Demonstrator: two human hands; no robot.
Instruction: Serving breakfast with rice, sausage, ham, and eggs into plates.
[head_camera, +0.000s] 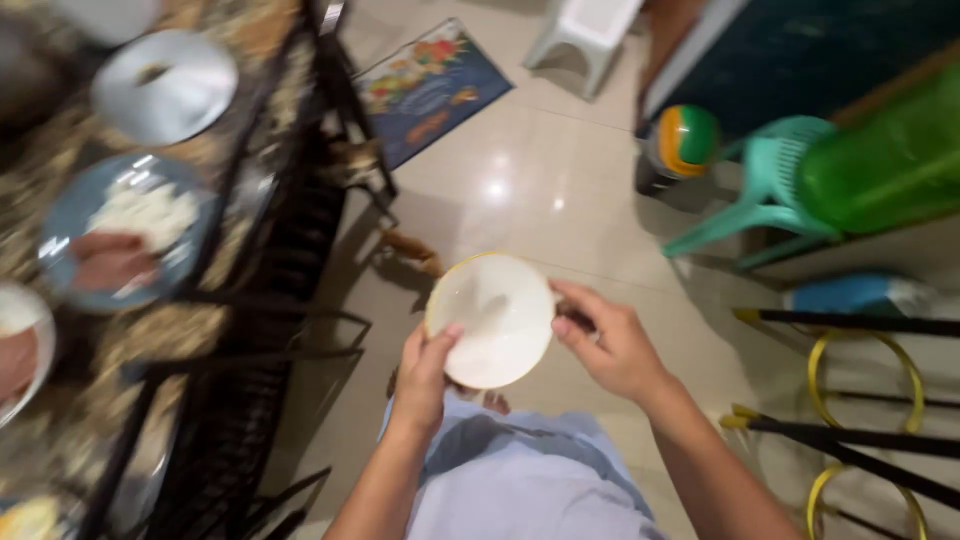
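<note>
White and yellow-rimmed, the small bowl (490, 318) sits between your two hands above the tiled floor (520, 170), beside the table (215, 150). Your left hand (422, 375) grips its lower edge, fingers closed on the rim; your right hand (610, 345) pinches the opposite side. The bowl looks empty. On the table, a blue plate (75, 215) already carries rice and meat, near a metal lid (165, 85); the bowl, by appearances, awaits filling or placing.
</note>
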